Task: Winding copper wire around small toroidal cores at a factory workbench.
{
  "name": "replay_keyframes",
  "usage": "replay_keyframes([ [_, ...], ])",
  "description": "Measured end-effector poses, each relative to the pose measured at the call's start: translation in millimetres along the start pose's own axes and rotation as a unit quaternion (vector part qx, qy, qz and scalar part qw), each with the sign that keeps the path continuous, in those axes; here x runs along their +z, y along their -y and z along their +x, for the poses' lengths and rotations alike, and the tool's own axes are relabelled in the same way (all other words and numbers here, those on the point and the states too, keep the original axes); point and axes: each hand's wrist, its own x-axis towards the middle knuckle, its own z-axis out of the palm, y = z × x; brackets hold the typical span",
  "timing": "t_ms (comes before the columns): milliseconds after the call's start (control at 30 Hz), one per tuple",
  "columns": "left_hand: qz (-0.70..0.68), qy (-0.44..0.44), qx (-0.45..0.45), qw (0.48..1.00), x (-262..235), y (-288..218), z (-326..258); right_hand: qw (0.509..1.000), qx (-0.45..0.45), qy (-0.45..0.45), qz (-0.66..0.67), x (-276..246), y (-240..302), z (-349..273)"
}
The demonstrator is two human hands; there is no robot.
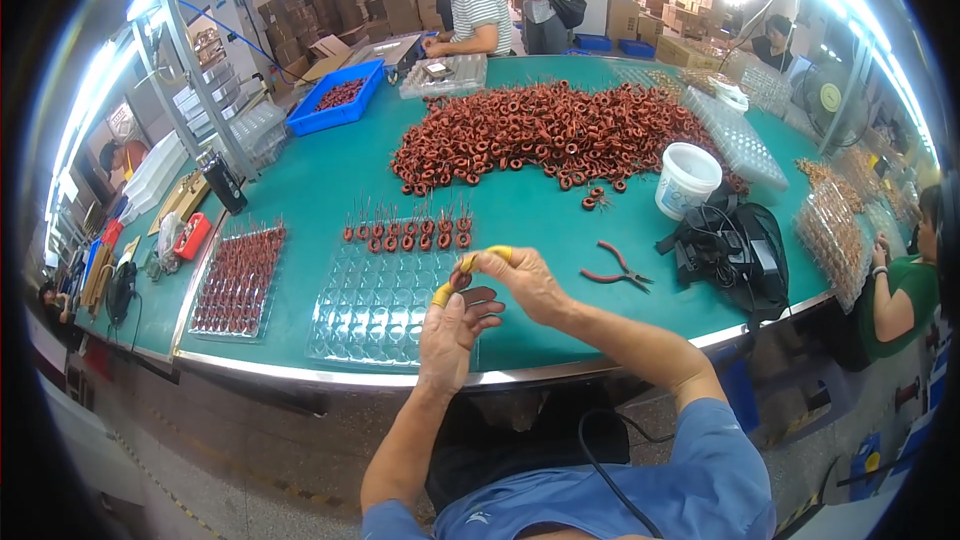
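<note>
Both hands meet above the near part of the green table, pinching one small reddish-brown toroidal coil [459, 280] between the fingertips. My left hand [447, 335] grips it from below, with a yellow finger cover showing and the other fingers curled to the right. Fingers of my right hand [527, 285], also in yellow covers, close on the coil from above. Just left of and beneath the hands lies a clear plastic tray [365, 305] with rows of round cups. Coils with upright wire leads [412, 233] stand in its far rows. A large heap of similar coils [550, 135] spreads beyond.
Red-handled pliers [618, 268] lie to the right, near a white bucket [688, 180] and a black bag [730, 255]. At left are a filled coil tray [238, 280], a black bottle [222, 182] and a blue bin [337, 98]. Other people work around the table.
</note>
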Motion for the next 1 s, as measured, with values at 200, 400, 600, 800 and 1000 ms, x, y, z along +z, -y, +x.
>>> replay_keyframes([
  [200,-0.014,-0.037,-0.015,0.999,9,14,15,1.000,0.014,-0.003,-0.019,-4,-8,-11],
  [400,0.144,-0.062,0.017,0.987,-4,11,16,1.000,-0.014,0.011,0.012,-12,-9,-10],
  [600,0.160,-0.011,-0.078,0.984,-4,-9,13,0.940,-0.165,-0.036,-0.297,-11,-1,-15],
  [800,0.089,0.010,-0.161,0.983,4,-17,14,0.828,-0.398,-0.007,-0.394,-18,1,-8],
  [1000,0.132,0.016,-0.094,0.987,9,2,13,0.907,-0.262,-0.029,-0.328,-20,-6,-12],
])
